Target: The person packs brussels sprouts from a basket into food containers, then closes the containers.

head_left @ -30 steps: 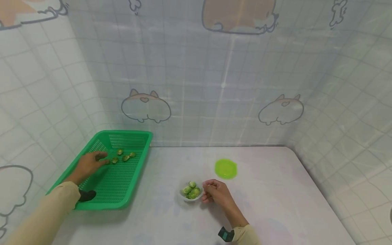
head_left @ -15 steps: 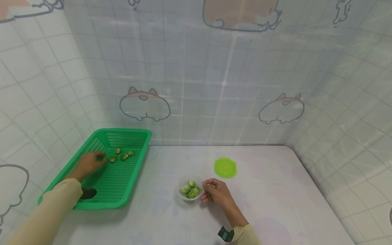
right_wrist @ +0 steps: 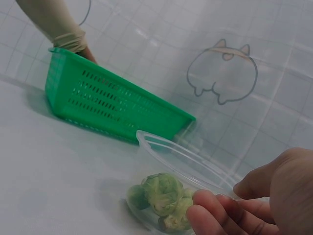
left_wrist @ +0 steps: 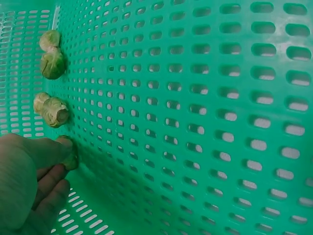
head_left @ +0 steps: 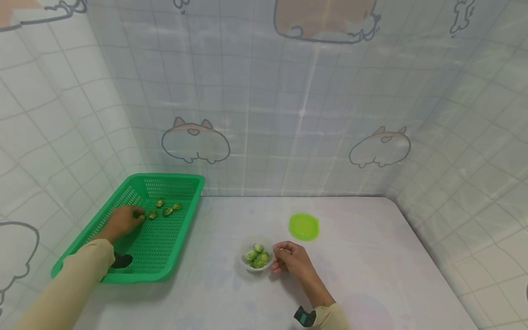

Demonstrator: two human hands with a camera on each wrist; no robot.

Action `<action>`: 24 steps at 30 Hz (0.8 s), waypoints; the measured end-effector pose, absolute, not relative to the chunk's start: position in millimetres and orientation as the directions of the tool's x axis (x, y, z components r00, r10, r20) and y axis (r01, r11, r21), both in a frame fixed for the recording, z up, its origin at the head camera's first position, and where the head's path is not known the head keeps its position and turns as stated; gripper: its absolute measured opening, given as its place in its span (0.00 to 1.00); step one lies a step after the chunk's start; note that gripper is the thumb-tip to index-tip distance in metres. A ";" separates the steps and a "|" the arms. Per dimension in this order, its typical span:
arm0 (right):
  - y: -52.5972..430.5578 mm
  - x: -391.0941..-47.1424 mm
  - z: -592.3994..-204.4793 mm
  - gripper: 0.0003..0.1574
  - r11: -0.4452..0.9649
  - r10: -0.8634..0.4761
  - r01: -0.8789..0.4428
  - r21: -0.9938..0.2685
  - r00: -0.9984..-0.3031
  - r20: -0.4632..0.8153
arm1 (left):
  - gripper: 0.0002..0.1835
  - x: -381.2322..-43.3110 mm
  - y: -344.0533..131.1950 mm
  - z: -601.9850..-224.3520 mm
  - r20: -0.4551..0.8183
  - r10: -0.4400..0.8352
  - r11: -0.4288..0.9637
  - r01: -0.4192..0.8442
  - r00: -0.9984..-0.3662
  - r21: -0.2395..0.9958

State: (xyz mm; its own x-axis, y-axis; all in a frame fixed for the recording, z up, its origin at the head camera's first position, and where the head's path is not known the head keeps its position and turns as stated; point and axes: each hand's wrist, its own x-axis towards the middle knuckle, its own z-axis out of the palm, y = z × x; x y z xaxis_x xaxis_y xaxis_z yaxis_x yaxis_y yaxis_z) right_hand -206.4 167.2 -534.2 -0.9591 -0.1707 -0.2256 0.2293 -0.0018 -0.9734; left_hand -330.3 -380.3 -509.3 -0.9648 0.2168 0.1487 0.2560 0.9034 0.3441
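My left hand [head_left: 122, 222] is down inside the green plastic basket [head_left: 152, 252], pinching a Brussels sprout [left_wrist: 71, 156] between thumb and fingers. Several other Brussels sprouts [head_left: 167, 211] lie at the far end of the basket floor, just beyond those fingertips. My right hand [head_left: 294, 259] holds the rim of a small clear plastic tub [head_left: 257, 269], thumb at the rim and fingers against the outside. Several Brussels sprouts [right_wrist: 164, 193] sit in the tub, which stands upright on the table.
Behind the tub, to its right, a bright green round lid [head_left: 304, 227] lies flat on the white table [head_left: 371, 256]. Sheeting with a tile grid and cartoon dogs [head_left: 195, 144] rises at the back and both sides. The basket's raised walls surround my left hand.
My left thumb and fingers have closed on a sprout in the basket. My right hand and the tub have stayed in place; the head view shifted slightly.
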 end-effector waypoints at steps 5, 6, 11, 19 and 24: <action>167.2 -205.5 -534.1 0.25 -0.006 -0.179 0.234 -0.972 -0.957 -0.229 | 0.14 -326.4 -378.7 -506.8 0.132 0.214 0.908 0.246 -0.968 0.339; 167.3 -205.7 -534.3 0.25 -0.008 -0.180 0.238 -0.971 -0.956 -0.232 | 0.14 -325.8 -378.2 -506.2 0.127 0.209 0.909 0.241 -0.970 0.340; 168.6 -206.8 -532.9 0.25 -0.013 -0.176 0.231 -0.973 -0.958 -0.225 | 0.15 -325.2 -376.0 -500.2 0.116 0.184 0.906 0.215 -0.976 0.365; 169.0 -207.2 -531.7 0.26 0.008 -0.168 0.237 -0.971 -0.957 -0.235 | 0.17 -319.9 -371.5 -488.3 0.116 0.180 0.893 0.212 -0.977 0.396; 168.2 -207.2 -535.2 0.25 0.019 -0.168 0.246 -0.969 -0.955 -0.246 | 0.18 -313.4 -365.4 -481.4 0.126 0.176 0.879 0.213 -0.976 0.426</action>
